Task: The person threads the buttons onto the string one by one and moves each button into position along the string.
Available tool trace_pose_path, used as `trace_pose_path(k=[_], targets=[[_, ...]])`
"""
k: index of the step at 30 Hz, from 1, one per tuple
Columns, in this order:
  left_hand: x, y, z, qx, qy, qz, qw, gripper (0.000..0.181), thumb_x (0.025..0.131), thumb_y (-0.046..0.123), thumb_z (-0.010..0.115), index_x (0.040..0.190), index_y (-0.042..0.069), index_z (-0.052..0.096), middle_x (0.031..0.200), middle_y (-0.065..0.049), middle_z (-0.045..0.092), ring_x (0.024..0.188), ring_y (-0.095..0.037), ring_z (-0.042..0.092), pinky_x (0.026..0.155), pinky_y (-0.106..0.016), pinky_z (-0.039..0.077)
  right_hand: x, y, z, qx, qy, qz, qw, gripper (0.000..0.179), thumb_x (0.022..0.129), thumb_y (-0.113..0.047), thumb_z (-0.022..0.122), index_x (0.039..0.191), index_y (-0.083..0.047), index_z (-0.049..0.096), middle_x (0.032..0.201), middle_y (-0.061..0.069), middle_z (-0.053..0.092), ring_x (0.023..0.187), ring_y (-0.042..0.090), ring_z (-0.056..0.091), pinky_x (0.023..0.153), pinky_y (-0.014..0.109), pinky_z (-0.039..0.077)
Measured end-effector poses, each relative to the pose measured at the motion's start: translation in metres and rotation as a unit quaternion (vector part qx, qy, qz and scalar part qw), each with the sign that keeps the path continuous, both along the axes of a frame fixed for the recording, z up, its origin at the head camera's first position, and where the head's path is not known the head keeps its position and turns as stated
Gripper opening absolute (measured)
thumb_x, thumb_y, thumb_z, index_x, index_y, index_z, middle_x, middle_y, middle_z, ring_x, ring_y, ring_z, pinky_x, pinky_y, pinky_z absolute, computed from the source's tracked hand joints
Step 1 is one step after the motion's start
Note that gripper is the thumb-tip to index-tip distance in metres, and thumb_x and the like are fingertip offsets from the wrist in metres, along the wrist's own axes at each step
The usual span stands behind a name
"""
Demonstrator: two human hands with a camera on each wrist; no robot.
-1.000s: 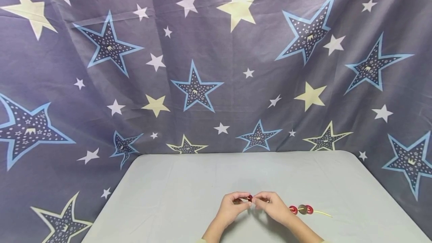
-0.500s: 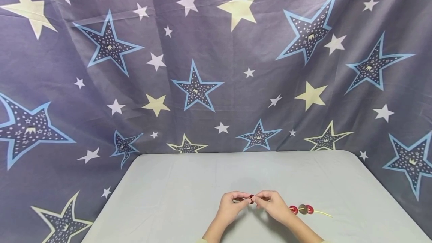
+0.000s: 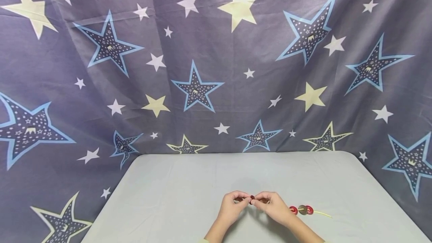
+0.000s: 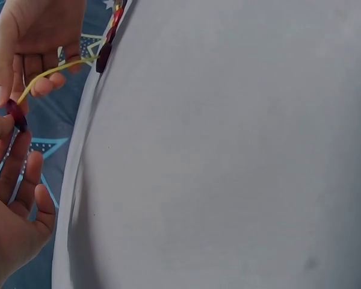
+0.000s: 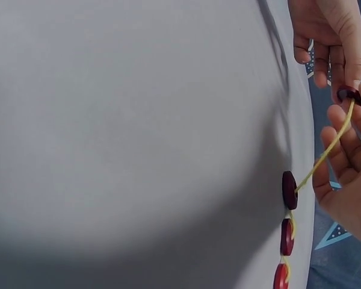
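A dark red button (image 3: pixel 252 199) is between my two hands, just above the table's near part. My left hand (image 3: pixel 229 210) pinches it from the left with thumb and forefinger. From the right, the thumb and forefinger of my right hand (image 3: pixel 274 208) pinch it too. A yellow string (image 5: pixel 334 141) runs from this button to more strung buttons on the table. In the right wrist view, a dark red button (image 5: pixel 288 190) and red ones follow along the string. Fingertips cover part of the held button, so its holes are hidden.
On the table (image 3: pixel 189 183), right of my right hand, lie strung red buttons (image 3: pixel 309 209) and a brownish button (image 3: pixel 302 209). The string's loose yellow end (image 3: pixel 324 213) points right. A star-patterned cloth (image 3: pixel 209 123) hangs behind and beside the table.
The held button has shifted slightly right and turned a little between the fingertips. Both hands stay nearly in place. The strung buttons on the table have not moved.
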State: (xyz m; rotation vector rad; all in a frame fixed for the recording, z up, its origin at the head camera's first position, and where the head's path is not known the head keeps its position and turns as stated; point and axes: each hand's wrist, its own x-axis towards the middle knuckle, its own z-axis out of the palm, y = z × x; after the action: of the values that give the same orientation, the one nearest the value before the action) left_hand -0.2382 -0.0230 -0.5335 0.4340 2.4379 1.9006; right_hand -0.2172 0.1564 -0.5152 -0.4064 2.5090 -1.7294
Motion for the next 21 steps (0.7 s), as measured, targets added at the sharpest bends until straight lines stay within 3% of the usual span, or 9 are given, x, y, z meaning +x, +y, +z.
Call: trace_pose_path(k=[7,14,21], targets=[[0.001,0.000,0.001,0.009,0.013,0.005,0.9999,0.013,0.081,0.020,0.071,0.085,0.008,0.071,0.083,-0.005,0.071,0.071,-0.001,0.055,0.068,-0.018,0.044,0.001,-0.001,-0.001,0.042,0.058,-0.007,0.9974,0.017,0.082,-0.025,0.071,0.091,-0.011,0.070,0.073,-0.002,0.062,0.068,0.000,0.052,0.060,0.020,0.043],[0.000,0.001,0.001,0.005,0.013,0.018,0.9997,0.011,0.080,0.016,0.072,0.084,0.006,0.071,0.083,-0.007,0.071,0.070,0.000,0.054,0.069,-0.018,0.044,0.000,-0.001,-0.003,0.106,0.146,-0.030,0.9831,0.022,0.079,-0.023,0.073,0.096,-0.011,0.067,0.068,-0.009,0.058,0.068,-0.004,0.051,0.059,0.021,0.043],[0.012,0.002,0.022,0.003,0.006,0.016,0.9998,0.009,0.081,0.010,0.069,0.084,0.001,0.070,0.085,-0.014,0.069,0.070,-0.003,0.053,0.066,-0.017,0.043,0.000,-0.002,-0.002,0.148,0.197,-0.031,0.9686,0.026,0.077,-0.023,0.075,0.100,-0.012,0.066,0.071,-0.010,0.059,0.068,0.005,0.056,0.058,0.022,0.043]])
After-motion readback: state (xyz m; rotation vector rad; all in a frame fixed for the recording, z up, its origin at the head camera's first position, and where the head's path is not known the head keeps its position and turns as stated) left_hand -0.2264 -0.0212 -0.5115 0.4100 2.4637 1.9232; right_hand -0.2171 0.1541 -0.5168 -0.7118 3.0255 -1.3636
